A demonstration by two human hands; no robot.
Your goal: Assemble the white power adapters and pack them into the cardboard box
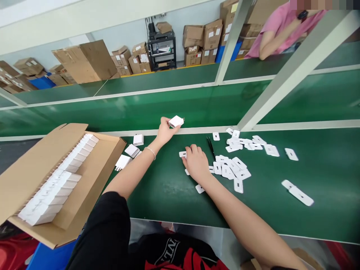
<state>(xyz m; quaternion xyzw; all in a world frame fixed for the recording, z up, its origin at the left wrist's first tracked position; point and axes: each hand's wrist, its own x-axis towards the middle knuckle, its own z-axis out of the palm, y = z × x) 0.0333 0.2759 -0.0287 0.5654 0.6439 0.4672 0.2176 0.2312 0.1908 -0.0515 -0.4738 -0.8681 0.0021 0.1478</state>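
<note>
My left hand (165, 132) is closed on a white power adapter (176, 121), raised above the far edge of the green bench, its metal prongs pointing right. Down at the bench top, my right hand (196, 162) has its fingers curled, thumb and fingertips at a small white plastic plate (182, 154) with a dark slot. More such plates lie around and partly under that hand, with a loose pile (232, 168) to its right. Black tweezers (210, 147) lie just beyond it. Left of my left forearm are several white adapters (138, 140).
An open cardboard box (92, 165) at the left holds rows of white adapters. More plates (247, 143) are scattered at the back right. A slanting white post (270, 90) rises from the bench's far rail. Across the bench sits a person in a pink shirt (277, 26).
</note>
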